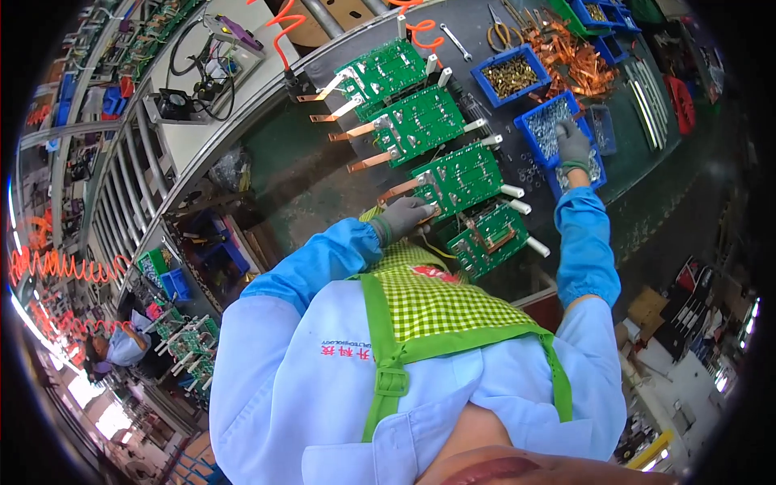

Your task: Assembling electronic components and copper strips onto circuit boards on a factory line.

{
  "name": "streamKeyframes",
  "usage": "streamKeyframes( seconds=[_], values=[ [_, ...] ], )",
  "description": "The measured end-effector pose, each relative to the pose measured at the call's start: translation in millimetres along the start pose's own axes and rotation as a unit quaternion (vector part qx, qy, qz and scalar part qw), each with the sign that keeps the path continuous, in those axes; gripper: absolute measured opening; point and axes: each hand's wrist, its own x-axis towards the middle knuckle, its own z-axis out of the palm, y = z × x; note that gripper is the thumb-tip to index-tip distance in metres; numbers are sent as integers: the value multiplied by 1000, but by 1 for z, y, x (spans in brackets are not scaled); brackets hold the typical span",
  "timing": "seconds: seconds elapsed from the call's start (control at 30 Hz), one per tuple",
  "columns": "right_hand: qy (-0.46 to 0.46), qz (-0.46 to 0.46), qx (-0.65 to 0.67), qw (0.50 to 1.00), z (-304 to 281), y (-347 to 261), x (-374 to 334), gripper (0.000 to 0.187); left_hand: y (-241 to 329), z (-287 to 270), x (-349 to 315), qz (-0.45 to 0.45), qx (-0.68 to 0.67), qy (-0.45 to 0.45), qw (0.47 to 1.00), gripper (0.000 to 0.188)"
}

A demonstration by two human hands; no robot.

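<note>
My left hand (404, 218), in a grey glove, rests at the left edge of a green circuit board (465, 176). Its fingers are closed by the board's copper strips, and what they grip is hidden. Over a blue bin (527, 129) of small silver fasteners (547, 121), my gloved right hand (573, 145) dips its bunched fingers among the pieces. Whether a piece is pinched there is too small to see. Nearest me lies another circuit board (487, 241) with a copper piece on top. Two more boards, a middle one (428, 123) and a far one (381, 74), continue the row.
Beyond the silver fasteners stands a blue bin (509, 74) of brass-coloured fasteners. Loose copper strips (570, 61) are heaped at the far right, near pliers (505, 34) and a wrench (457, 42). White posts (512, 191) jut from the boards' right ends. An orange coiled hose (422, 32) hangs at the back.
</note>
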Motion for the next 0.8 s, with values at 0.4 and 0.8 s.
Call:
streamKeyframes(
  seconds=[0.4, 0.8],
  values=[
    [-92, -112, 212, 966, -12, -198, -209, 17, -11, -13, 21, -10, -118, -76, 990, 27],
    [-97, -43, 113, 988, 22, -218, -217, 14, -26, -17, 26, 23, -106, -78, 991, 24]
  ],
)
